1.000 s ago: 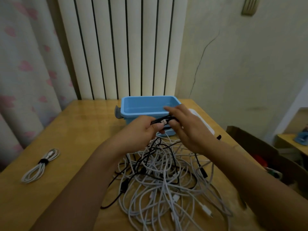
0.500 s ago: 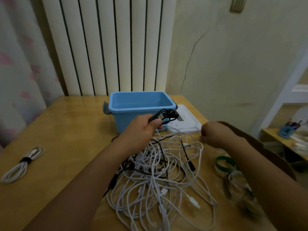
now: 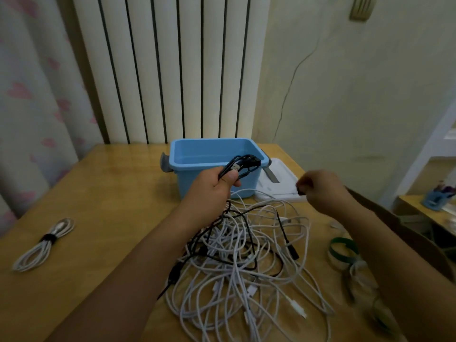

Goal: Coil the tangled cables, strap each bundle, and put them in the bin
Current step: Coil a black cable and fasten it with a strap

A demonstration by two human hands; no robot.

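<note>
Head view looks down on a wooden table (image 3: pixel 103 193). At 12 o'clock on it stands a blue plastic bin (image 3: pixel 217 154), open-topped, with a white lid (image 3: pixel 278 186) lying flat just beside it at 1 o'clock. The left hand (image 3: pixel 214 188) curls its fingers and thumb round a small coil of black cable (image 3: pixel 243 164), holding it up in front of the bin's near rim. The right hand (image 3: pixel 320 187) hovers near the lid with fingers curled; something small and dark shows at its fingertips, too blurred to name, so whether it grips anything I cannot tell. Below both hands, at 6 o'clock, sprawls a tangle of white and black cables (image 3: pixel 246 262). At 9 o'clock lies 1 coiled white cable bundle (image 3: pixel 43 244) bound by a black strap. At 4 o'clock sits a green strap loop (image 3: pixel 343 246), blurred.
</note>
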